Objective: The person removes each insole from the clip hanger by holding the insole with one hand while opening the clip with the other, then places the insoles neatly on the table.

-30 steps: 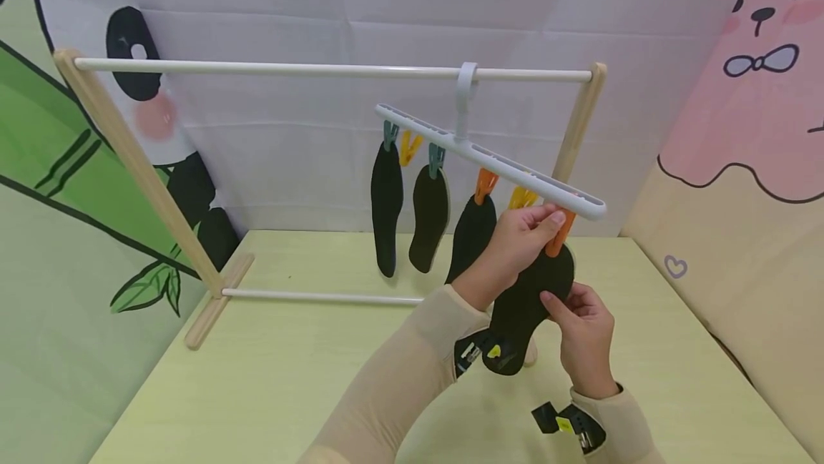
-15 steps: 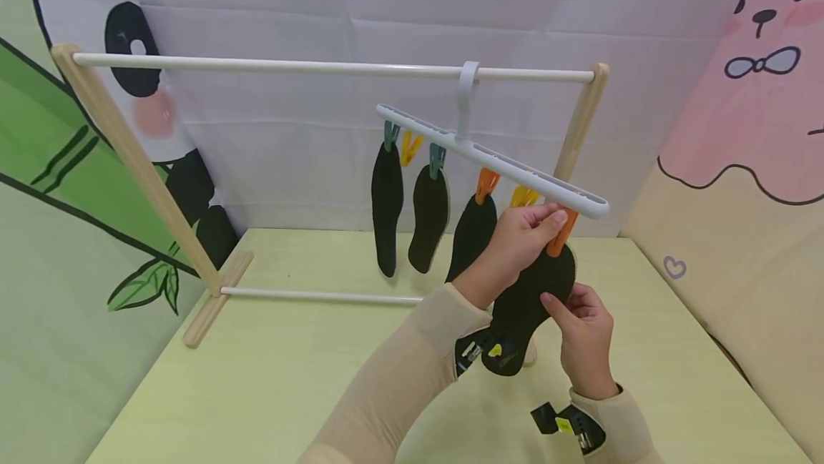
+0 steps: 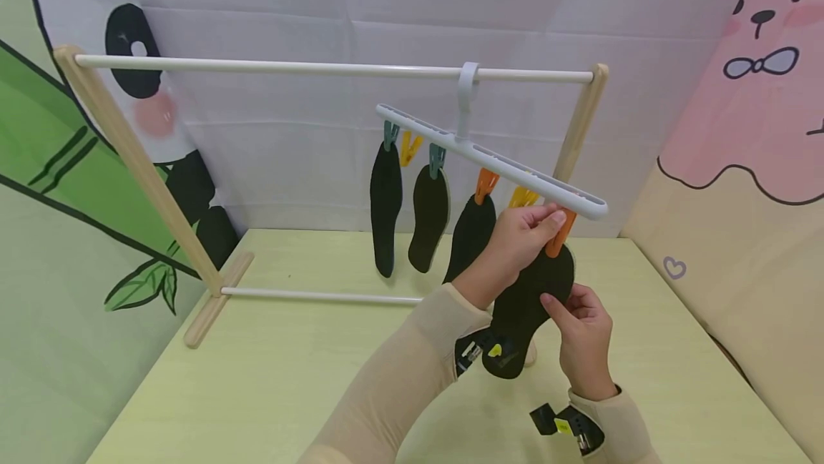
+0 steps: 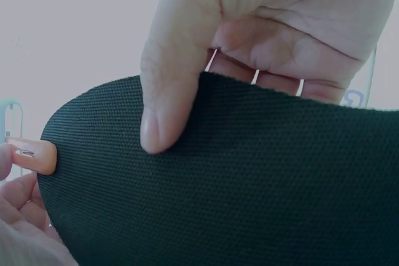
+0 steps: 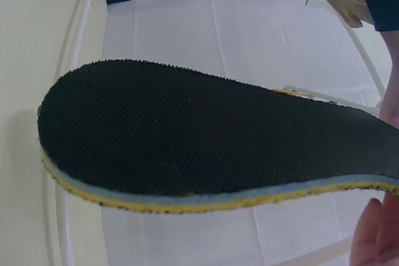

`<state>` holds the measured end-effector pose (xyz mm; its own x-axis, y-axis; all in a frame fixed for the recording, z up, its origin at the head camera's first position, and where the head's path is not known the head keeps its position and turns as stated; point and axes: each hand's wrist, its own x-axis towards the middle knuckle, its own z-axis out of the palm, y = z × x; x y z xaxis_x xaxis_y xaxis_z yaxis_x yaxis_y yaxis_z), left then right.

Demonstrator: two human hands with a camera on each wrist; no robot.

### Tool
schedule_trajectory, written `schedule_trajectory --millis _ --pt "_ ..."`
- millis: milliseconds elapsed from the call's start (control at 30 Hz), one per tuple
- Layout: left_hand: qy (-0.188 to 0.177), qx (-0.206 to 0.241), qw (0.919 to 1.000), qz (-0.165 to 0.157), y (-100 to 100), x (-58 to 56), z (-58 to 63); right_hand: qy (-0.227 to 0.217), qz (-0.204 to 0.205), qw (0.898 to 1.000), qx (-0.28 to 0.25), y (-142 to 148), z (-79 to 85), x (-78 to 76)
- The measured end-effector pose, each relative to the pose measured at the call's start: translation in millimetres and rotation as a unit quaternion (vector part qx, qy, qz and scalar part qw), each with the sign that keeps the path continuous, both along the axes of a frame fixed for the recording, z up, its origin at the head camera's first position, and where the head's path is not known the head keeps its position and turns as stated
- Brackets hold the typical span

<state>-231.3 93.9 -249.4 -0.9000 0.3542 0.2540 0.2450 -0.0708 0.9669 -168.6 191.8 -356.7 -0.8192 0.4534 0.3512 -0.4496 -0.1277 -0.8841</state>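
Two pinches I hold remotely: left hand (image 3: 511,247) on the clip (image 3: 561,237), right hand (image 3: 587,341), nearer, on the insole (image 3: 529,305), its length slanting down and left from the clip.

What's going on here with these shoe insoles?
A person is working at a hanger hooked over a rack. Their left hand pinches an orange clip, while their right hand holds a black insole whose top edge meets it. Whether the clip grips the insole is hard to tell. Three other insoles hang from clips.
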Motion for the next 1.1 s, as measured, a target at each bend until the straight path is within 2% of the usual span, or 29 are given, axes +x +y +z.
schedule_trajectory --millis 467,1100 --pt "-0.006 0.013 0.9999 0.008 2.5 0.4 -1.1 -0.005 0.001 1.000 0.002 2.8 -1.7 -0.4" --pt "0.004 0.013 0.9997 0.020 7.4 -2.1 -2.4 0.006 -0.001 1.000 0.020 7.7 -2.7 0.1"
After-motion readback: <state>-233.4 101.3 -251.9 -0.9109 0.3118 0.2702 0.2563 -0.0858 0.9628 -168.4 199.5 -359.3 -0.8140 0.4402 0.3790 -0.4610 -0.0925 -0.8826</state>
